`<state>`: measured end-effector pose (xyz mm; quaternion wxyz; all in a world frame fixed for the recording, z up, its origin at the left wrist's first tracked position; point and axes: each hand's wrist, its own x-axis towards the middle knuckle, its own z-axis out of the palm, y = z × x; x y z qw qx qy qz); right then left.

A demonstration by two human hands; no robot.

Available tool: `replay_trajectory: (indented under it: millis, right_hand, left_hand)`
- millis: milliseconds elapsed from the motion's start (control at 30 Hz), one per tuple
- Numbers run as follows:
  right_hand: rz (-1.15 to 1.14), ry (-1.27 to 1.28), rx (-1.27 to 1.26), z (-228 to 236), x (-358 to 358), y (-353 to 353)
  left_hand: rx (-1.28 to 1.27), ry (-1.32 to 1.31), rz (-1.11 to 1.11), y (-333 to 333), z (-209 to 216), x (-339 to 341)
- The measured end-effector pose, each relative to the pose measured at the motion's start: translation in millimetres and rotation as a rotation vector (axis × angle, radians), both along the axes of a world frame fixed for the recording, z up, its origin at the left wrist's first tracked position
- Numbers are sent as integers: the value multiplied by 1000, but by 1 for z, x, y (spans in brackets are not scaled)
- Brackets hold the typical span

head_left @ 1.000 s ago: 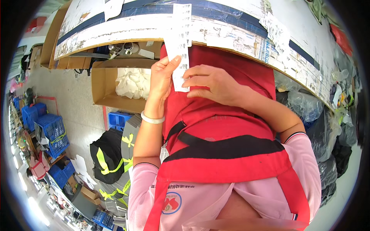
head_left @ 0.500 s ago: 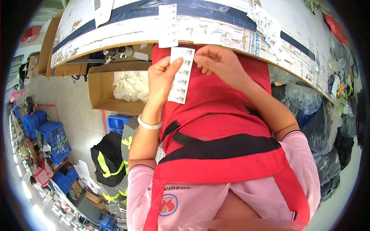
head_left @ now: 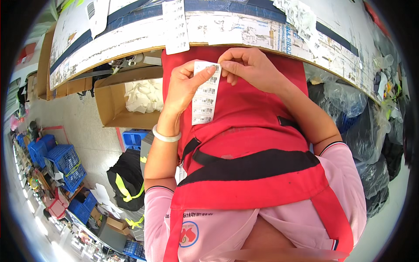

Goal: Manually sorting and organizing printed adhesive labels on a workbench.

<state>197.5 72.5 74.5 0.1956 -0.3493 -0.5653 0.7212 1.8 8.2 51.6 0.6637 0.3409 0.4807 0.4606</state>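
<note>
A white strip of barcode labels (head_left: 204, 102) hangs over my red apron, just below the table's edge. My left hand (head_left: 183, 85) is closed on its upper part, thumb on the printed face and fingers behind. At the strip's top right corner, my right hand (head_left: 253, 72) pinches with thumb and forefinger; its other fingers curl below. Whether a single label is lifting there is too small to tell. Another strip of labels (head_left: 176, 28) lies on the table above my left hand, its lower end at the table's edge.
The white, tape-covered table (head_left: 262, 32) curves across the top, with a pile of label sheets (head_left: 300, 17) toward its right. Under its left part stands a cardboard box (head_left: 104, 102) with white paper scraps (head_left: 144, 95). Blue crates (head_left: 65, 159) are at left, plastic bags (head_left: 366, 144) at right.
My right hand has moved left and down onto the strip's top right corner. Its fingers were apart from the strip before. The held strip now hangs slightly lower.
</note>
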Motion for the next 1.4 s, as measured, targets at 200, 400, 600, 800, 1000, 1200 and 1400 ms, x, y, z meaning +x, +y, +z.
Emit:
replay_trajectory:
  millis: [200,400,600,800,1000,1200,1400]
  right_hand:
    - [-6,40,-302,-15,-4,-6]
    - [-70,-70,-64,-11,-6,-8]
    - [-106,-98,79,-5,-6,-6]
    - [-288,-219,488,-8,9,17]
    - [197,-397,884,-8,-8,6]
    - [319,-512,970,-15,-28,12]
    - [318,-552,999,-21,-32,16]
  left_hand:
    - [-21,-185,27,7,1,8]
    - [-74,-302,109,0,-14,1]
    - [-99,-153,39,2,-12,4]
    - [-99,-300,116,-10,-27,-14]
    - [-256,-614,395,-37,-71,-50]
    - [-244,-502,412,-36,-72,-46]
    - [-232,-532,404,-35,-72,-47]
